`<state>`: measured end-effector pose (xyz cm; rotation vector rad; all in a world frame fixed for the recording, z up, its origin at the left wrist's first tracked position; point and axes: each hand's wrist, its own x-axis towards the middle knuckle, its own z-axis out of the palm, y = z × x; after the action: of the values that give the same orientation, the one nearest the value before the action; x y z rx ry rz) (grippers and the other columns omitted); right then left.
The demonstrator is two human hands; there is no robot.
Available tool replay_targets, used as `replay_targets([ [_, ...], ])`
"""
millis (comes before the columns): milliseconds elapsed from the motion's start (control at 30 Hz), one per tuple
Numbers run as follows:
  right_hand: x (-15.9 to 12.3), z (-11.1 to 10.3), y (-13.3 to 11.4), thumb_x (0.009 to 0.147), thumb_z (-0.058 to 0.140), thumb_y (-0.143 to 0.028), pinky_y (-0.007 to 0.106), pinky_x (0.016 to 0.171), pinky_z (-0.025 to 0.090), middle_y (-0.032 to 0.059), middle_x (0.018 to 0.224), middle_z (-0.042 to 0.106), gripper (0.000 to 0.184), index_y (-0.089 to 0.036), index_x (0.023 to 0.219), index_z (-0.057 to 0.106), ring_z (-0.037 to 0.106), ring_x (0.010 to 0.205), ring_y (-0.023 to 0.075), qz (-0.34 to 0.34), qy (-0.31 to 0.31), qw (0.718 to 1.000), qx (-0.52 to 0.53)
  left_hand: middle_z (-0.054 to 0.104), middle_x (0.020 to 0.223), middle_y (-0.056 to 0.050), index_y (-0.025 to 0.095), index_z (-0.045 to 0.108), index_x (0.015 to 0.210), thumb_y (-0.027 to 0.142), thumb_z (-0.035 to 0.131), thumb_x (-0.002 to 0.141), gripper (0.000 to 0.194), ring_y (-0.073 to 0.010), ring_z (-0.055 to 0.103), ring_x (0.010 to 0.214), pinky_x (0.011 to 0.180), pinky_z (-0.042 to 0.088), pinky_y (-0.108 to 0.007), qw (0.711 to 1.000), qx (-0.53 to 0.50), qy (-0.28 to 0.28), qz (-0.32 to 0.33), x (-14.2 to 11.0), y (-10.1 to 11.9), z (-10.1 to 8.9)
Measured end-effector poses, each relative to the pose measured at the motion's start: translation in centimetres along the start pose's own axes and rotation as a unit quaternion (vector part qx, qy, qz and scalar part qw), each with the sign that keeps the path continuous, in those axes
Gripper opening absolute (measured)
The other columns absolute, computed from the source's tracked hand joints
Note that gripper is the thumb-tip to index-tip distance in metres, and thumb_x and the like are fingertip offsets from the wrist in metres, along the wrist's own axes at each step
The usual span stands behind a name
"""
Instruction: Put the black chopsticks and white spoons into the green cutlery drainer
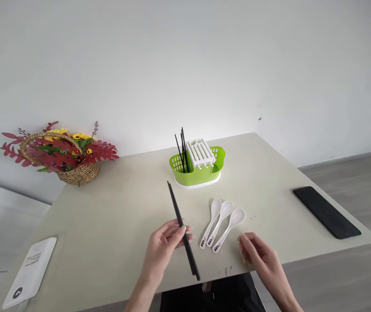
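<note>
Black chopsticks (pixel 176 203) lie between the thumb and fingers of my left hand (pixel 166 245), held slanting above the front of the table. My right hand (pixel 259 255) hovers by the table's front edge with its fingers curled in; whether anything is inside them is hidden. Three white spoons (pixel 226 209) lie side by side between my hands, bowls pointing away from me. Behind them stands a green utensil holder (pixel 198 177) with a white slotted top (pixel 201 152). Several more black chopsticks (pixel 183 149) stand upright in its left compartment.
A wicker basket (pixel 79 174) of red and yellow artificial flowers stands at the back left. On the left edge lies a white flat device (pixel 31 271). A black phone (pixel 326 212) rests near the right edge. The wall (pixel 185 65) rises behind the table.
</note>
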<state>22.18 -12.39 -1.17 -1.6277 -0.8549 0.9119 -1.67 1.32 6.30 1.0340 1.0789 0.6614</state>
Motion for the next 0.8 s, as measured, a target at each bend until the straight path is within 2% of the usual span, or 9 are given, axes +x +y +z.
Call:
replay_targets([
  [67, -1.2, 1.1, -1.3, 0.101, 0.053, -0.068, 0.028, 0.061, 0.045, 0.0020, 0.073, 0.060, 0.050, -0.021, 0.091, 0.068, 0.054, 0.064, 0.0171, 0.006, -0.074, 0.997, 0.025, 0.081, 0.107, -0.014, 0.014, 0.076, 0.113, 0.052, 0.090, 0.076, 0.055, -0.0273, 0.080, 0.091, 0.093, 0.065, -0.043, 0.999, -0.049, 0.005, -0.022, -0.3, -0.7, 1.3],
  [200, -2.7, 3.4, -3.6, 0.100, 0.050, -0.073, 0.030, 0.066, 0.052, 0.0048, 0.086, 0.070, 0.058, -0.022, 0.118, 0.071, 0.065, 0.067, 0.0181, 0.044, -0.216, 0.973, 0.071, 0.081, 0.106, -0.014, 0.014, 0.075, 0.105, 0.053, 0.092, 0.073, 0.052, -0.0285, 0.080, 0.094, 0.094, 0.065, -0.042, 0.995, -0.088, 0.007, -0.034, -0.9, -2.1, 3.1],
  [267, -2.9, 4.3, -4.1, 0.100, 0.047, -0.076, 0.027, 0.055, 0.048, 0.0071, 0.093, 0.073, 0.063, -0.021, 0.125, 0.067, 0.068, 0.067, 0.0179, 0.081, -0.293, 0.945, 0.124, 0.082, 0.107, -0.014, 0.015, 0.074, 0.102, 0.053, 0.091, 0.073, 0.051, -0.0292, 0.080, 0.097, 0.094, 0.065, -0.041, 0.996, -0.089, 0.010, -0.030, -1.2, -2.4, 3.7],
  [333, -3.1, 4.9, -4.0, 0.099, 0.046, -0.078, 0.023, 0.046, 0.039, 0.0069, 0.089, 0.073, 0.068, -0.019, 0.126, 0.066, 0.064, 0.056, 0.0139, 0.105, -0.331, 0.924, 0.162, 0.082, 0.107, -0.014, 0.016, 0.074, 0.101, 0.054, 0.091, 0.074, 0.050, -0.0292, 0.080, 0.099, 0.094, 0.065, -0.040, 0.996, -0.081, 0.008, -0.025, -1.5, -2.6, 3.9],
  [400, -3.1, 5.2, -3.5, 0.098, 0.047, -0.079, 0.021, 0.044, 0.034, 0.0032, 0.075, 0.069, 0.069, -0.017, 0.120, 0.067, 0.053, 0.047, 0.0091, 0.114, -0.320, 0.924, 0.173, 0.082, 0.107, -0.014, 0.017, 0.074, 0.100, 0.054, 0.090, 0.075, 0.048, -0.0289, 0.080, 0.100, 0.095, 0.065, -0.039, 0.997, -0.074, 0.005, -0.017, -1.7, -2.6, 3.9],
  [467, -3.2, 5.4, -2.9, 0.097, 0.048, -0.080, 0.021, 0.046, 0.036, 0.0001, 0.066, 0.064, 0.069, -0.017, 0.114, 0.068, 0.047, 0.044, 0.0078, 0.124, -0.287, 0.934, 0.173, 0.082, 0.106, -0.013, 0.017, 0.073, 0.100, 0.052, 0.089, 0.078, 0.045, -0.0284, 0.079, 0.103, 0.098, 0.064, -0.039, 0.997, -0.071, -0.001, -0.010, -1.9, -2.8, 3.9],
  [600, -3.3, 5.6, -2.3, 0.096, 0.049, -0.082, 0.023, 0.048, 0.041, -0.0011, 0.061, 0.061, 0.070, -0.017, 0.110, 0.069, 0.047, 0.044, 0.0095, 0.129, -0.254, 0.942, 0.176, 0.082, 0.105, -0.014, 0.017, 0.071, 0.101, 0.051, 0.088, 0.080, 0.044, -0.0292, 0.079, 0.103, 0.099, 0.063, -0.042, 0.997, -0.077, -0.010, -0.008, -1.9, -3.7, 3.8],
  [800, -3.3, 5.7, -2.5, 0.098, 0.045, -0.080, 0.023, 0.048, 0.038, -0.0033, 0.057, 0.054, 0.068, -0.017, 0.110, 0.067, 0.043, 0.044, 0.0098, 0.116, -0.255, 0.948, 0.152, 0.082, 0.104, -0.015, 0.016, 0.069, 0.100, 0.052, 0.087, 0.080, 0.045, -0.0306, 0.080, 0.100, 0.093, 0.066, -0.043, 0.997, -0.072, -0.014, -0.004, -1.8, -4.8, 3.6],
])
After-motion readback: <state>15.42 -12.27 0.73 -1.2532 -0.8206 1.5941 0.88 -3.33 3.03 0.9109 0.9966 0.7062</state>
